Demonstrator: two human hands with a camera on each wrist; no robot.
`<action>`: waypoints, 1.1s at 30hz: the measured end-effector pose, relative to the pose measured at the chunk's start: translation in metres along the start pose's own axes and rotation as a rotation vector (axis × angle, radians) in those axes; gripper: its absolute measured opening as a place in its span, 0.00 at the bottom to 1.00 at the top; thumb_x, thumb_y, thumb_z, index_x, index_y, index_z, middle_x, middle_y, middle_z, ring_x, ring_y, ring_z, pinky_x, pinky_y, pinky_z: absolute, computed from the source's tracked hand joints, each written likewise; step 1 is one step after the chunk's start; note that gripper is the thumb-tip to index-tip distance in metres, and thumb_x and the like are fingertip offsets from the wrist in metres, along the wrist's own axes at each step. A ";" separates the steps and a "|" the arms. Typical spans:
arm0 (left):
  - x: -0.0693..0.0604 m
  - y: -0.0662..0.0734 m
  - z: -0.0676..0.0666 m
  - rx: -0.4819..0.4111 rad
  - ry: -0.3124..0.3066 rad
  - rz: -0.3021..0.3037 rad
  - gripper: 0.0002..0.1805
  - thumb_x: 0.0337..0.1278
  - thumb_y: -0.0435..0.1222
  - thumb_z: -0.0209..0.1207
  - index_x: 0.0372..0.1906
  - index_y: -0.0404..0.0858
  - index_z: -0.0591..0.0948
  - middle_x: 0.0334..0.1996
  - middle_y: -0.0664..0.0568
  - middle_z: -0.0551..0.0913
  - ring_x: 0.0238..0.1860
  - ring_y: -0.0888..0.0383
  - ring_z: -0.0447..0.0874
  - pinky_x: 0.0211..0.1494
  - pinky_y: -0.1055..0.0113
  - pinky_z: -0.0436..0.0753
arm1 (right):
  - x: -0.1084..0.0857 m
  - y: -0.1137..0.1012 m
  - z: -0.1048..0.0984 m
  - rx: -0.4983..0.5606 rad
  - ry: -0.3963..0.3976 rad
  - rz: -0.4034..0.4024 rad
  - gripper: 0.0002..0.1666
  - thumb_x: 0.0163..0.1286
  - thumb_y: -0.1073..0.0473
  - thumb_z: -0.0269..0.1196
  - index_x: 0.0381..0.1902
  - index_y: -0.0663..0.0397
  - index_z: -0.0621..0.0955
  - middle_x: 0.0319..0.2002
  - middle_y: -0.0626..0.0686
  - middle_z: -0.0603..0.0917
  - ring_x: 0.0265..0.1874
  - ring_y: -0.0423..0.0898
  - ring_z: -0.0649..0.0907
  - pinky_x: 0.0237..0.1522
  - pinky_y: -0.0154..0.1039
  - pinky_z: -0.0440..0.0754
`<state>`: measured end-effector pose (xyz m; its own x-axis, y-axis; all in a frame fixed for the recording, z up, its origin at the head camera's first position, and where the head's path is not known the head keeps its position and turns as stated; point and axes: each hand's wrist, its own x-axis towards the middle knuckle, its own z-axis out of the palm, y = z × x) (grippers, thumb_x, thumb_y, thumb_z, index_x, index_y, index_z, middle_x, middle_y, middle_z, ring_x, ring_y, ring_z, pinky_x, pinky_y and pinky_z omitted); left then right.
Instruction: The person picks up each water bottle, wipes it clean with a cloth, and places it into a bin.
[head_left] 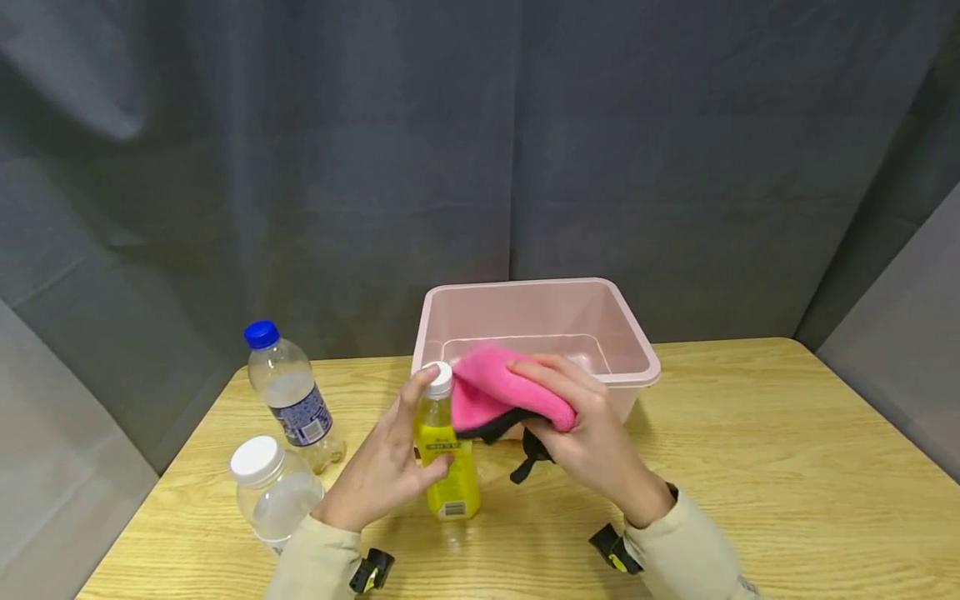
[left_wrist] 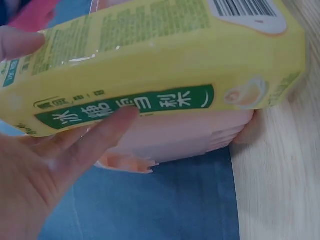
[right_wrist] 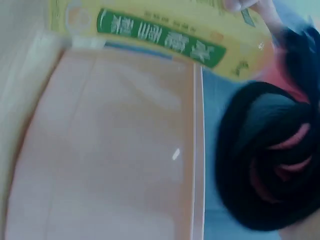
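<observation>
A yellow bottle with a white cap (head_left: 453, 467) stands upright on the table, and my left hand (head_left: 386, 462) grips it, fingers on the cap and thumb on its side. In the left wrist view the label of the yellow bottle (left_wrist: 165, 65) fills the upper part, with fingers of my left hand (left_wrist: 45, 170) along it. My right hand (head_left: 588, 425) holds a bunched pink cloth with black edging (head_left: 498, 387) against the right of the cap. The right wrist view shows the cloth's rolled black and pink folds (right_wrist: 265, 155) beside the bottle (right_wrist: 165, 35).
A pink bin (head_left: 641, 371) stands behind the hands at the table's back edge. To the left are a clear bottle with a blue cap (head_left: 288, 387) and a clear jar with a white lid (head_left: 273, 492). Behind the table (head_left: 750, 467) hangs a dark curtain (head_left: 637, 167).
</observation>
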<state>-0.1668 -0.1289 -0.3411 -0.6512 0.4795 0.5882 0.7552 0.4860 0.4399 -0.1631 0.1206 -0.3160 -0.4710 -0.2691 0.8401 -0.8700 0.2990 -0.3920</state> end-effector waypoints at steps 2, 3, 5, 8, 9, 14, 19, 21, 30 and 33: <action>0.000 0.001 0.000 -0.011 -0.010 -0.011 0.56 0.44 0.24 0.70 0.76 0.47 0.50 0.63 0.32 0.72 0.34 0.52 0.82 0.34 0.64 0.86 | 0.000 0.000 0.001 0.046 0.032 0.009 0.31 0.47 0.83 0.70 0.52 0.65 0.84 0.50 0.60 0.84 0.50 0.54 0.82 0.58 0.35 0.77; 0.000 0.001 0.000 -0.015 -0.017 -0.020 0.56 0.45 0.24 0.70 0.76 0.48 0.50 0.62 0.32 0.72 0.30 0.55 0.80 0.31 0.67 0.85 | 0.000 0.001 0.001 0.058 0.015 0.012 0.31 0.47 0.83 0.70 0.52 0.65 0.84 0.50 0.60 0.84 0.50 0.54 0.82 0.58 0.35 0.78; -0.001 0.000 0.000 -0.038 -0.026 -0.040 0.56 0.46 0.24 0.70 0.76 0.49 0.49 0.60 0.32 0.73 0.26 0.57 0.75 0.25 0.70 0.81 | -0.002 0.002 0.001 0.037 -0.058 0.005 0.31 0.47 0.82 0.72 0.52 0.63 0.84 0.50 0.59 0.83 0.49 0.53 0.83 0.56 0.36 0.79; -0.003 -0.002 -0.001 -0.040 -0.026 -0.050 0.57 0.47 0.25 0.70 0.77 0.49 0.48 0.55 0.33 0.74 0.26 0.59 0.74 0.26 0.70 0.81 | -0.005 0.004 0.001 -0.015 -0.182 -0.007 0.31 0.47 0.79 0.73 0.52 0.60 0.85 0.50 0.56 0.83 0.45 0.51 0.85 0.51 0.40 0.83; -0.003 -0.002 -0.001 -0.042 -0.026 -0.048 0.57 0.47 0.25 0.70 0.77 0.49 0.48 0.55 0.33 0.74 0.27 0.58 0.75 0.26 0.70 0.81 | -0.005 0.004 0.002 -0.022 -0.198 -0.010 0.31 0.47 0.80 0.73 0.51 0.60 0.86 0.50 0.55 0.83 0.45 0.51 0.85 0.49 0.41 0.84; -0.002 -0.002 -0.002 -0.045 -0.027 -0.028 0.56 0.48 0.25 0.69 0.77 0.47 0.48 0.55 0.33 0.75 0.32 0.54 0.78 0.29 0.69 0.83 | -0.004 0.004 0.001 -0.044 -0.221 -0.024 0.28 0.47 0.80 0.72 0.47 0.58 0.87 0.48 0.53 0.83 0.42 0.49 0.85 0.46 0.42 0.85; -0.003 -0.001 -0.004 -0.061 -0.048 -0.066 0.56 0.48 0.24 0.68 0.77 0.49 0.47 0.54 0.32 0.74 0.35 0.51 0.80 0.30 0.68 0.84 | -0.003 0.004 0.000 -0.066 -0.276 -0.051 0.24 0.47 0.80 0.69 0.38 0.52 0.86 0.44 0.50 0.84 0.40 0.46 0.84 0.43 0.42 0.85; -0.004 0.000 -0.005 -0.067 -0.059 -0.082 0.56 0.49 0.24 0.68 0.77 0.50 0.47 0.55 0.32 0.73 0.37 0.49 0.80 0.30 0.69 0.83 | -0.003 0.004 -0.001 -0.085 -0.302 -0.049 0.22 0.47 0.79 0.70 0.35 0.50 0.86 0.43 0.50 0.84 0.41 0.47 0.84 0.43 0.43 0.85; -0.002 0.001 -0.005 -0.076 -0.070 -0.106 0.56 0.52 0.25 0.69 0.77 0.51 0.46 0.62 0.30 0.70 0.48 0.40 0.81 0.35 0.58 0.89 | -0.016 0.006 0.011 -0.340 -0.648 0.064 0.22 0.44 0.79 0.65 0.26 0.44 0.83 0.31 0.45 0.79 0.24 0.39 0.75 0.23 0.33 0.72; -0.002 0.001 -0.005 -0.069 -0.061 -0.095 0.56 0.51 0.25 0.69 0.77 0.51 0.47 0.61 0.30 0.70 0.48 0.41 0.81 0.37 0.59 0.88 | -0.023 0.011 0.017 -0.336 -0.774 0.142 0.22 0.44 0.79 0.64 0.28 0.44 0.85 0.30 0.42 0.78 0.25 0.38 0.75 0.25 0.35 0.74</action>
<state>-0.1641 -0.1332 -0.3382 -0.7221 0.4778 0.5003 0.6916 0.4810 0.5388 -0.1646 0.1146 -0.3455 -0.6453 -0.7215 0.2508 -0.7636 0.5998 -0.2391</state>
